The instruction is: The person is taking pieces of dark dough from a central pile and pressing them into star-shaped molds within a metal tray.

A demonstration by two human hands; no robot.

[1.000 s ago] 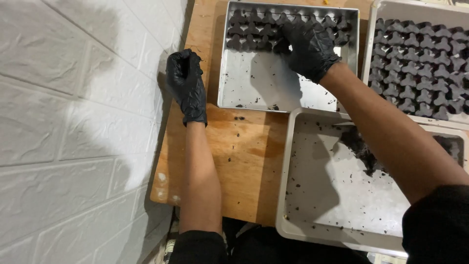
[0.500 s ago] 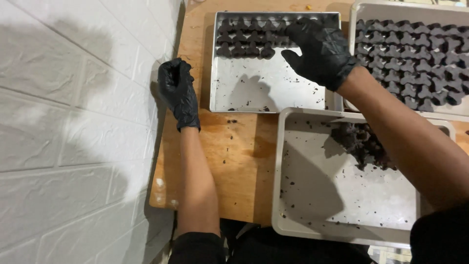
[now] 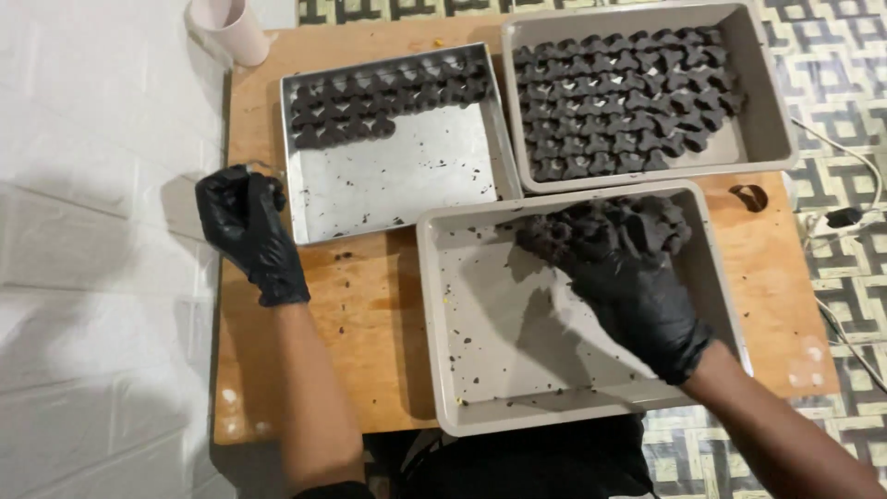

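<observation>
The right hand (image 3: 637, 286), black-gloved, spreads wide over a heap of dark, knobbly moulded pieces (image 3: 601, 226) in the near beige plastic tray (image 3: 462, 388). They look light and crumbly; lift 1 gently by its sides. The left hand (image 3: 248, 222) rests loosely curled, empty, on the wooden table (image 3: 370, 305).

No packages, labels, signs or screens here (0 visible).

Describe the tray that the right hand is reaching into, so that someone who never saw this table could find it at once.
On the wooden table lie three trays. The one meant is the grey tray nearest the person, below the other two, where the gloved right hand rests on a heap of dark pieces. Unlike its neighbours, whose pieces lie in neat rows, its pieces are heaped in one far corner and the rest is nearly bare.
</observation>
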